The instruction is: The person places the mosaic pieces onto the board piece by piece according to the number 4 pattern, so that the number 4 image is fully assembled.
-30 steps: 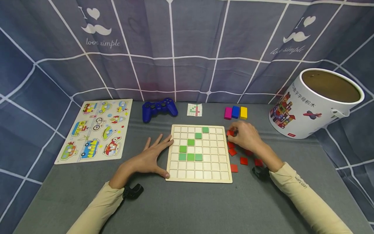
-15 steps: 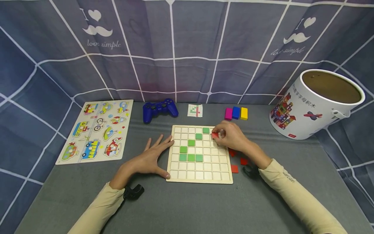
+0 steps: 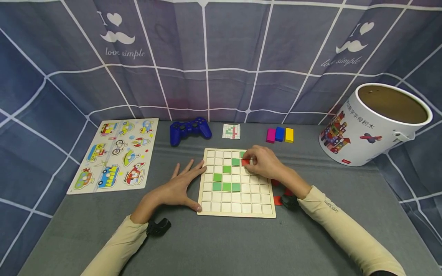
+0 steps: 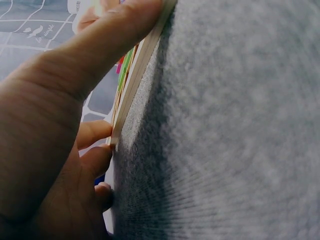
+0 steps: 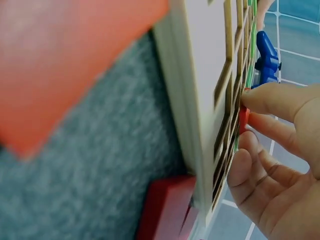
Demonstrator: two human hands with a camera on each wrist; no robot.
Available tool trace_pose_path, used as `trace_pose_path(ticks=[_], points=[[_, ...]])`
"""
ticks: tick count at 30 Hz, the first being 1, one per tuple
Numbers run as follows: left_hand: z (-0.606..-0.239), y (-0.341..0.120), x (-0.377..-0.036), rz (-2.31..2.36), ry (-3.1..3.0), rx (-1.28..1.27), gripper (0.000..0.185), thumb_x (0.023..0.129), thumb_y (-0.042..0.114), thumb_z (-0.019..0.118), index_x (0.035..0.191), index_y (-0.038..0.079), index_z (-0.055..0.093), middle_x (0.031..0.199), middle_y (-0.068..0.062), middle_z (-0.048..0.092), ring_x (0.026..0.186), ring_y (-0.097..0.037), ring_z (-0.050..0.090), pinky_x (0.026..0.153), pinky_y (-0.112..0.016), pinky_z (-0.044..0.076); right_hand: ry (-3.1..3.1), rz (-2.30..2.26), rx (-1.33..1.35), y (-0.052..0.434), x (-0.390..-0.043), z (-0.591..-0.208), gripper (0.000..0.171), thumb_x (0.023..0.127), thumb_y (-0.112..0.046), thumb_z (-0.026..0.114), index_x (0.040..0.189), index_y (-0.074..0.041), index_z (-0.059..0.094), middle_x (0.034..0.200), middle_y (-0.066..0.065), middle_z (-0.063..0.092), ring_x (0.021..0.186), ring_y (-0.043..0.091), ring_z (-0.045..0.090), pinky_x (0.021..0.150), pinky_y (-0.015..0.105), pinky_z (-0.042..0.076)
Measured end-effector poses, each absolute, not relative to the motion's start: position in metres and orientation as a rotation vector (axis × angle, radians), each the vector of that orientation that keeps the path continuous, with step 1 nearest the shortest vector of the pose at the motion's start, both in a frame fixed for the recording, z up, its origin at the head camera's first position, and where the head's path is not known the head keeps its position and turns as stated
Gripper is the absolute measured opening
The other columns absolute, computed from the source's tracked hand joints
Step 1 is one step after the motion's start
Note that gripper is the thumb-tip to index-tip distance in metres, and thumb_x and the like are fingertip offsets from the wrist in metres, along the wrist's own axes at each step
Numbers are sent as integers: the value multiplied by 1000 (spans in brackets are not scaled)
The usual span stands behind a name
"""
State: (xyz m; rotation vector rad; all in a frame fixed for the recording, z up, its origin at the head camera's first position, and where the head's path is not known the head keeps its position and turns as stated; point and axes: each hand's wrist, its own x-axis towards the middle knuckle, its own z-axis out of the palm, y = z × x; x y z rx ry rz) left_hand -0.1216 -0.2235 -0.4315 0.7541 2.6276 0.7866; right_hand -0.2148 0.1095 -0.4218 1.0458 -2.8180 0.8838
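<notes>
A wooden grid board (image 3: 226, 212) lies on the grey table with several green tiles (image 3: 226, 169) set in its squares. My left hand (image 3: 174, 189) is spread along the board's left edge, its thumb at the near corner and fingertips farther up; the left wrist view shows the thumb (image 4: 117, 37) against the board's side. My right hand (image 3: 264, 163) pinches a red square tile (image 3: 245, 162) over the upper right of the grid, just below the topmost green tile. In the right wrist view the red tile (image 5: 244, 119) is between thumb and fingers, right at the board's surface.
Loose red tiles (image 3: 277, 200) lie right of the board, partly hidden by my right arm. Behind it are a small pattern card (image 3: 231, 131), a blue game controller (image 3: 190, 130) and coloured blocks (image 3: 280, 133). A picture puzzle (image 3: 114, 155) lies left; a white bucket (image 3: 366, 130) stands right.
My right hand has picked a red tile from the loose ones and carried it left over the board, beside the upper green tiles. My left hand has stayed on the board's edge.
</notes>
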Motion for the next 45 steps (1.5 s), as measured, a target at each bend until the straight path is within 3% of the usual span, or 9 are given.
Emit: trace_pose_path(ticks=[6,13,18,23,31,37,45], points=[[-432,-223,-121,790,2627,754,129,60,62,89,161,19,22,168,0,6,152,-31,-6,112,-63,-14,-2854,840,1067,105,-214,-421,16,83,-11,78,99,-10,77,87,1,65,70,14,54,60,31,44],[-433,-225,-120,791,2628,746,129,59,62,89,161,19,22,168,1,6,152,-31,-6,112,-63,-14,-2878,860,987,105,-217,-421,23,79,-18,85,99,-10,77,92,4,67,78,17,61,64,34,48],[-431,-225,-121,789,2630,743,129,60,62,89,161,20,22,168,1,6,152,-31,-6,112,-63,-14,-2882,890,951,118,-216,-413,27,79,-19,84,102,-7,76,93,6,67,73,16,60,64,35,48],[-429,-224,-121,789,2637,753,129,60,61,89,161,19,22,168,0,7,152,-31,-6,112,-64,-14,-2889,888,911,149,-210,-405,25,82,-14,81,105,-4,75,93,7,68,67,13,56,62,35,47],[-429,-226,-121,803,2646,768,128,60,61,89,161,19,23,168,0,7,152,-32,-5,112,-64,-14,-2962,811,946,191,-199,-407,29,78,-1,81,106,-7,76,87,4,64,65,13,54,61,33,45],[-431,-226,-121,805,2650,767,129,59,63,89,161,19,23,168,0,7,152,-32,-5,112,-65,-14,-2991,826,991,199,-195,-410,36,74,7,77,106,-9,75,91,3,63,66,13,55,62,32,45],[-432,-224,-121,801,2639,768,129,60,64,88,161,20,23,168,1,7,152,-32,-6,112,-64,-14,-3000,815,962,196,-196,-415,33,71,6,74,100,-10,76,84,1,62,64,12,53,59,31,44]])
